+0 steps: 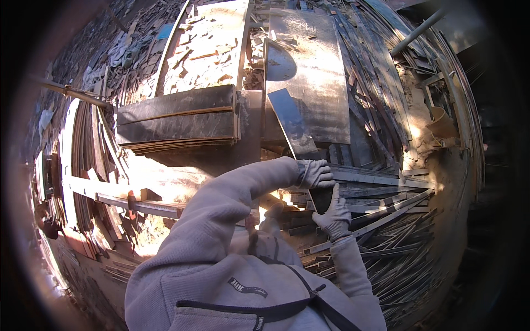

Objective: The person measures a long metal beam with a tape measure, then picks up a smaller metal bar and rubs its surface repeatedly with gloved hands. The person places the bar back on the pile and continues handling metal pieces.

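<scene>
A long dark board (292, 118) with a bluish sheen slants from the metal-looking table (326, 71) back toward my body. My left hand (316, 174), in a pale knit glove, reaches across and closes over the board partway along it. Close to the board's near end, my right hand (334, 214), gloved alike, grips its right edge with the thumb pointing up and away from me. The fingers of this hand are partly hidden. Left of the board lies a stack of dark-faced plywood boards (179, 124) with tan edges.
Strips of wood (381, 193) are heaped to the right, beside and beyond my right arm. Broken offcuts (204, 47) cover a bright panel at the far left. A bucket-like tan container (441, 124) stands far right. A pole (417, 33) slants in at top right.
</scene>
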Demonstrator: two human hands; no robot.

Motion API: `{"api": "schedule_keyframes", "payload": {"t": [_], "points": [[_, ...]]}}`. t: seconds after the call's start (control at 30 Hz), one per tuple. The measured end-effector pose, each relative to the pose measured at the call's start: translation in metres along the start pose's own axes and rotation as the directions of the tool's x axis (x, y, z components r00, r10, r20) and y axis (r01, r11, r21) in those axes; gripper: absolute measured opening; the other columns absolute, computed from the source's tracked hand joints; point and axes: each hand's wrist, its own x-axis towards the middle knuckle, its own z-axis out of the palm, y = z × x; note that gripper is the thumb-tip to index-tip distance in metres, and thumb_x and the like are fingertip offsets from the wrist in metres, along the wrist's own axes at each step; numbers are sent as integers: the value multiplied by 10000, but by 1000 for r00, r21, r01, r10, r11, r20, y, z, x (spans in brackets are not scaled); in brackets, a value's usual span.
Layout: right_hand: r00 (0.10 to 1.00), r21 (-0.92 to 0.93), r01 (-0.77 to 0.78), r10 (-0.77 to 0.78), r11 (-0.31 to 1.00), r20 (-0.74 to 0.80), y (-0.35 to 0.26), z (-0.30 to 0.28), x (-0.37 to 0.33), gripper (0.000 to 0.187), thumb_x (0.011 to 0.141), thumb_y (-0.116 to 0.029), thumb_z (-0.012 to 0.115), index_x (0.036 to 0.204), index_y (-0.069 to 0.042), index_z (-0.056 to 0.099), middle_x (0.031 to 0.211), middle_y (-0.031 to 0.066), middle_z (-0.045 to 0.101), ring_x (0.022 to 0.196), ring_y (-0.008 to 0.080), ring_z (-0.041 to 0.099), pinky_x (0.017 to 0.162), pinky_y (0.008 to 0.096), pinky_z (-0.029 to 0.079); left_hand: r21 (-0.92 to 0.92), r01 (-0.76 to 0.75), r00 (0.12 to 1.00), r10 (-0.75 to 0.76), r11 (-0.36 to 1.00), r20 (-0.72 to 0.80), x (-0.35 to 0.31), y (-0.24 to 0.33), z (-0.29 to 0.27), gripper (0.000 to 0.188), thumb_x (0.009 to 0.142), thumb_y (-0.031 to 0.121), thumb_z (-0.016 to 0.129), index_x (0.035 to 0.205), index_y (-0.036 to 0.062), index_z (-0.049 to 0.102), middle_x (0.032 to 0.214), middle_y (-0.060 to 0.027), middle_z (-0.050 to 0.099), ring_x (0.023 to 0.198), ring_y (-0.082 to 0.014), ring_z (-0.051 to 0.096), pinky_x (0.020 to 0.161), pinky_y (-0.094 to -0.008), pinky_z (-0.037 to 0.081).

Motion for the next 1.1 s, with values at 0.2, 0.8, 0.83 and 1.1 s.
{"api": "schedule_keyframes", "payload": {"t": [0.2, 0.8, 0.83, 1.1], "points": [[1000, 58, 13, -14, 998, 9, -13, 9, 27, 1363, 706, -463, 859, 1733, -140, 24, 1310, 277, 597, 1172, 432, 675, 1030, 486, 545, -127, 81, 988, -64, 989, 139, -23, -17, 13, 602, 939, 227, 538, 1522, 102, 459, 1376, -123, 579, 1318, -307, 577, 1224, -527, 366], [1000, 6, -22, 21, 1000, 12, -27, -3, 39, 1352, 736, -401, 874, 1736, -222, -18, 1368, 267, 573, 1192, 449, 661, 1047, 513, 537, -612, -254, -307, -537, -749, 786, -103, -136, 39, 549, 1041, 519, 650, 1293, 31, 654, 1166, -146, 743, 1035, -330, 717, 879, -511, 571], [999, -8, -35, 35, 999, 16, -31, -7, 43, 1351, 737, -403, 872, 1736, -227, -22, 1362, 262, 571, 1185, 446, 663, 1045, 515, 538, -616, -272, -312, -538, -739, 783, -104, -142, 45, 554, 1041, 516, 646, 1301, 26, 656, 1176, -148, 744, 1047, -326, 716, 892, -502, 567], [998, 2, -38, 38, 999, 40, -46, -19, 63, 1338, 745, -406, 868, 1737, -229, -13, 1367, 245, 567, 1206, 415, 659, 1049, 501, 540, -601, -225, -326, -522, -767, 788, -121, -181, 67, 600, 1041, 488, 619, 1365, -15, 667, 1257, -164, 749, 1145, -289, 707, 995, -429, 535]]}}
